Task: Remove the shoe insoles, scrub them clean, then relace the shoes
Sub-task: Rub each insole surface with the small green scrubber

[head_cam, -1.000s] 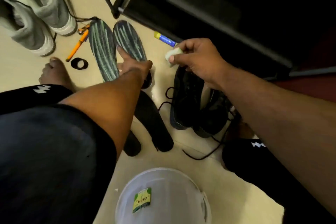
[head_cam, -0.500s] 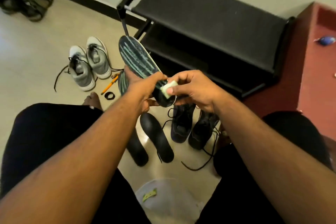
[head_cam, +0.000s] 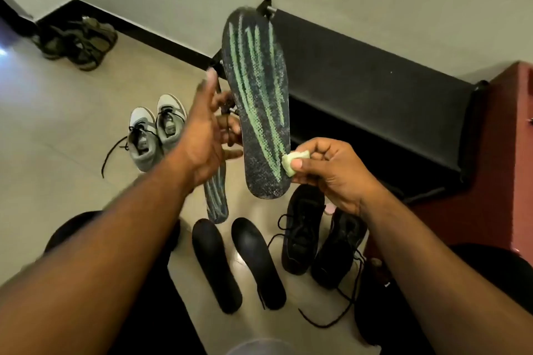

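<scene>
Seen from above, looking down past a person's two bare forearms. The right hand [head_cam: 331,173] pinches a small pale green scrubbing pad [head_cam: 294,161] between thumb and curled fingers, pressing it against the lower right edge of a dark insole with green streaks [head_cam: 259,106]. That insole stands nearly upright at the centre of the view, its toe pointing to 12 o'clock. The left hand [head_cam: 206,135], at 9 o'clock of the insole, has its fingers spread wide and mostly straight; it is blurred, so whether its fingertips touch the insole's back is hard to tell. On the pale floor below, a second green-streaked insole [head_cam: 216,199] lies partly hidden behind the left wrist. At 6 o'clock two plain black insoles [head_cam: 239,265] lie side by side, just apart. To their right, at 5 o'clock, stands a pair of black shoes [head_cam: 314,242] with loose laces trailing across the floor. At 9 o'clock sits a pair of grey sneakers [head_cam: 155,130] (laces also undone). Dark sandals [head_cam: 78,43] rest by the wall at 10 o'clock. A black bench [head_cam: 375,89] fills the 2 o'clock area.
</scene>
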Available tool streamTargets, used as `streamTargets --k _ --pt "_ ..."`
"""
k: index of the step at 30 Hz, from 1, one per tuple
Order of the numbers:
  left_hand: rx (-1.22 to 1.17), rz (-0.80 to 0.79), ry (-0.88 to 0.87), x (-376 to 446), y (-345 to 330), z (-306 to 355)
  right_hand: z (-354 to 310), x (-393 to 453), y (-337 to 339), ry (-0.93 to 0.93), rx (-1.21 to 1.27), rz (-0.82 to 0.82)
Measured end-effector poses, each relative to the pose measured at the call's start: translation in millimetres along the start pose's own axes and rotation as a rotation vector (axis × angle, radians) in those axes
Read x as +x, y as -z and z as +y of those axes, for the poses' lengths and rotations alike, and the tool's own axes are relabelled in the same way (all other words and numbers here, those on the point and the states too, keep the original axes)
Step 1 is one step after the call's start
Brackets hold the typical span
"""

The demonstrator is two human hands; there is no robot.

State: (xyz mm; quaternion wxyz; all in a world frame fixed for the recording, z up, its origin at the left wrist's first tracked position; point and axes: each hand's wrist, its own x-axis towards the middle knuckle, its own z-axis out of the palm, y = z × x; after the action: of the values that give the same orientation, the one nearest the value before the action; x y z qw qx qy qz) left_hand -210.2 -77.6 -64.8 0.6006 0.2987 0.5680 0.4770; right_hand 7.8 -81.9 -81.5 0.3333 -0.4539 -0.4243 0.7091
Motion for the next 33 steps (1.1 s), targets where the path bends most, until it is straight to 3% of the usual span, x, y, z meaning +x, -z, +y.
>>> streamTargets --k 2,7,11,15,19,24,33 --pt "-0.072 -0.133 -0.032 26 18 13 -3 7 0 0.009 0.026 -0.035" --pt "-0.544 -0.369 0.042 66 22 13 -13 17 0 -0.040 -0.016 -0.205" --pt "-0.631 -0.465 0.112 81 -1 10 -8 25 6 -0.074 -0.105 -0.212" --pt "-0.642 -0.515 0.068 92 -13 11 -14 26 18 -0.074 -0.203 -0.147" --pt "-0.566 -0.482 0.064 90 -28 12 -30 33 34 0.013 -0.180 0.106" --pt "-0.461 -0.472 0.252 78 -56 -7 -53 43 47 0.218 -0.117 0.293" --pt "-0.286 -0.499 0.509 69 -80 -39 -65 75 76 0.719 -0.701 0.361"
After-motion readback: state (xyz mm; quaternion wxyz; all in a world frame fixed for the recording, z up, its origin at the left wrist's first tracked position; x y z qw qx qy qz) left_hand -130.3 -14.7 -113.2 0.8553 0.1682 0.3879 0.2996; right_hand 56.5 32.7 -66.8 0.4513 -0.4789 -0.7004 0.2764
